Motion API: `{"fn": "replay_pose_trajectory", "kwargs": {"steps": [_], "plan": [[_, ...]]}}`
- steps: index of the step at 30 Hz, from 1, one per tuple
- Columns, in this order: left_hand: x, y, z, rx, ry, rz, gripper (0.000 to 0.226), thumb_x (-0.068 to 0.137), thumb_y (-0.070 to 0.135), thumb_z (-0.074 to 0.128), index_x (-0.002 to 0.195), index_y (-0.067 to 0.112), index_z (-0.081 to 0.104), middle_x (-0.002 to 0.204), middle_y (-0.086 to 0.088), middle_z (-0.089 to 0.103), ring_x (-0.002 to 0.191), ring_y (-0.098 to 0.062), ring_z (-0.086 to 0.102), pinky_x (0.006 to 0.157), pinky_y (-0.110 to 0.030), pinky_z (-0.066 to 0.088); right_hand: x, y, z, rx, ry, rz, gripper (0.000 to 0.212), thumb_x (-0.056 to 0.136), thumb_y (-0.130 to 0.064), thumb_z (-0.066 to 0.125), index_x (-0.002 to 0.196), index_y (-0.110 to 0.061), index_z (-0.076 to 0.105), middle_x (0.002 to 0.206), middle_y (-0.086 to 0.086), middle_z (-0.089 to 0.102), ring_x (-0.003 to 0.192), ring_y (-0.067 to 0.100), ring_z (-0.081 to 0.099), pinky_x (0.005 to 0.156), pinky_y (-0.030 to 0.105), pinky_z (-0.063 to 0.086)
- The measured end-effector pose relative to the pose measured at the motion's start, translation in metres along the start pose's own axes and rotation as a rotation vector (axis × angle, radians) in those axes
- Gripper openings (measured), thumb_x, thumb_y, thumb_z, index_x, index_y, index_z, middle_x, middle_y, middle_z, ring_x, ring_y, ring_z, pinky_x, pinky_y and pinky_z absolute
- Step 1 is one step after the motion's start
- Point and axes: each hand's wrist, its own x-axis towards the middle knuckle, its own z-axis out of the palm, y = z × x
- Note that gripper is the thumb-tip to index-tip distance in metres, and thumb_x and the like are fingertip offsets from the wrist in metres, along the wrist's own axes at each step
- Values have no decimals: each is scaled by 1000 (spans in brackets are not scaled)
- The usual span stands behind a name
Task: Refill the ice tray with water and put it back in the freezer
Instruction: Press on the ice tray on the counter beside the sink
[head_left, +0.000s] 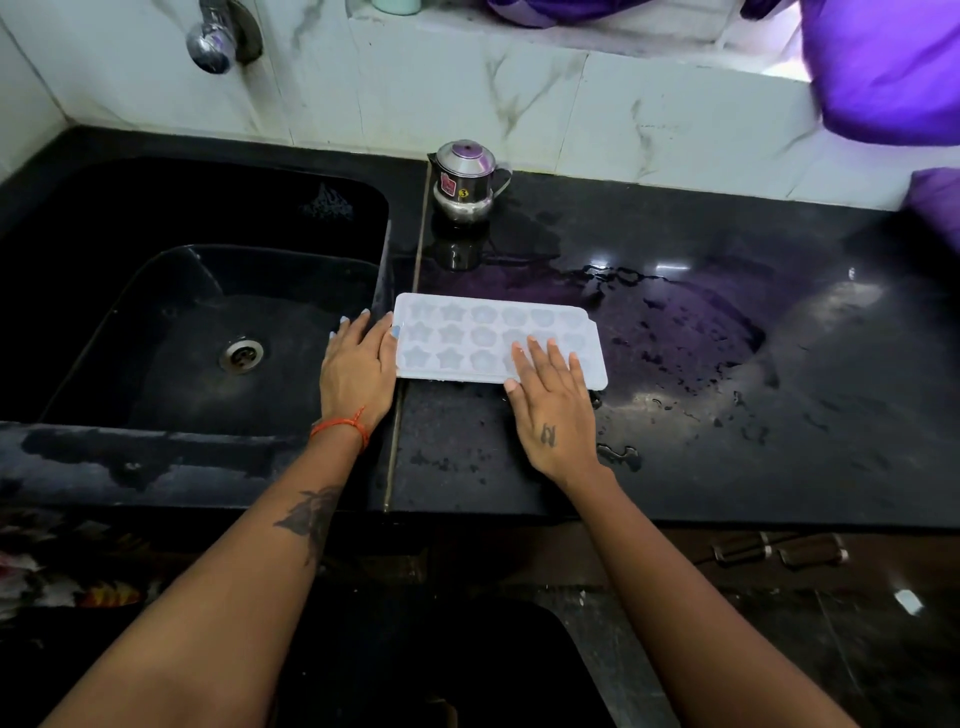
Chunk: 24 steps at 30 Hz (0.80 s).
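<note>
**Two hands steadying the tray beside the sink**

You are working at the wet counter (675, 467), the ice tray (467, 338) lying flat at its left edge by the sink (156, 322). Your left hand (358, 364) is touching its short end, fingers loose; your right hand (556, 400) is resting flat, unclenched, on its near corner. Filling looks pending: next you are needing a level lift toward the tap (215, 41).

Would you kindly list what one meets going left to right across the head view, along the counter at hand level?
Sink → sink drain → left hand → ice tray → right hand → wet black countertop.
</note>
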Motion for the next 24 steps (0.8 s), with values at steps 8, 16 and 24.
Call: {"fn": "replay_pose_trajectory", "kwargs": {"steps": [8,16,24], "plan": [[2,-4,3,-31,-15,2,42,102,31,30,138,20,47,151,-9,36,144,-25,20,120,-36,11,4,22,-10,-26,-35,216,76,91,-59,1,151,-15,13,160,3,6,148,19,-7,117,32,-13],[3,-4,2,-22,-31,4,42,102,30,29,140,19,45,152,-8,34,145,-23,19,119,-34,9,29,30,-20,-45,-168,322,67,100,-51,17,152,-12,1,160,2,-6,147,19,-12,119,36,-10],[2,-4,2,-46,-30,11,42,102,29,30,139,18,46,151,-9,35,145,-23,19,119,-34,10,58,26,-19,-163,-290,368,80,95,-62,12,151,-8,-6,159,10,-15,145,24,-18,117,41,-13]]}}
